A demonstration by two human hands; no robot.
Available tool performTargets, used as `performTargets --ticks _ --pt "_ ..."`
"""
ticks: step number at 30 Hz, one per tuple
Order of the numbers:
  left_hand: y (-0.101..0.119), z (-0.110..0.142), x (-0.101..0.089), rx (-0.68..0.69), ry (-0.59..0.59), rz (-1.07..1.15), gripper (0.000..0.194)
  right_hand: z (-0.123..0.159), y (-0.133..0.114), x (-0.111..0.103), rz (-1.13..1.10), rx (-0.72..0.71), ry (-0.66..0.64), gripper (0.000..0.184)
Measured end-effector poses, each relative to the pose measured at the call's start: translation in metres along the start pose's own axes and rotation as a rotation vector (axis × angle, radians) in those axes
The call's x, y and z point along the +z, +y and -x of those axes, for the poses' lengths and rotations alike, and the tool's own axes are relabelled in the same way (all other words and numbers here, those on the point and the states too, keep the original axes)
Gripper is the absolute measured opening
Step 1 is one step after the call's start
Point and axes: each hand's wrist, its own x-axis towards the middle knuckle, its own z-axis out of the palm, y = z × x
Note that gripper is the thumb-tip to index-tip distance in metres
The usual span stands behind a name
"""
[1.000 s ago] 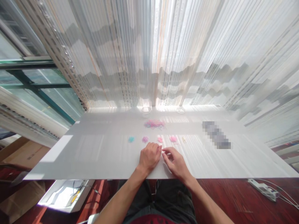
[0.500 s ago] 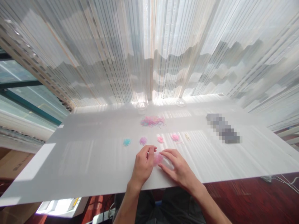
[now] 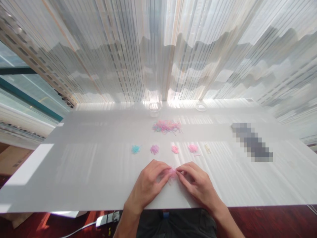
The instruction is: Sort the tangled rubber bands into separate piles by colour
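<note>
head view: a small, loose, pale-pink tuft of thin plastic-looking strands (image 3: 172, 173), blurred, near the front edge of a flat white table (image 3: 86, 185); thumb and fingertips of bare left hand (image 3: 150, 181) and bare right hand (image 3: 198, 182) clamp it.

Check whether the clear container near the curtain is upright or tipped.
Upright: the clear container shows its round rim on top, wall below, on the white table.

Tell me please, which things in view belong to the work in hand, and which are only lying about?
Probably in the work: held pink strands, mixed strand pile, small coloured piles, perhaps the clear cup.
Probably lying about: blurred grey object, white power strip, cardboard box.
</note>
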Motion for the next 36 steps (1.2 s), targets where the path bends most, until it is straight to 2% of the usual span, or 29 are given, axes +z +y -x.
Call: performTargets --ticks 9,15,25,30,36 --pt "0.002 0.002 -0.002 0.055 0.092 0.023 0.014 -0.002 -0.003 -0.003 -0.051 0.082 0.084 0.010" --pt "0.003 0.002 -0.003 0.065 0.121 0.008 0.016 -0.001 -0.004 -0.005 -0.070 0.132 0.058 0.008" --pt "0.001 0.003 -0.002 0.065 0.188 0.027 0.016 -0.002 -0.001 -0.004 -0.042 0.095 0.050 0.010" --pt "0.005 0.004 -0.003 0.007 0.264 0.108 0.014 -0.003 -0.004 -0.004 -0.047 0.070 0.061 0.009" --pt "0.016 0.000 0.003 -0.153 0.330 0.231 0.010 -0.009 -0.020 -0.001 -0.113 0.052 0.076 0.010"
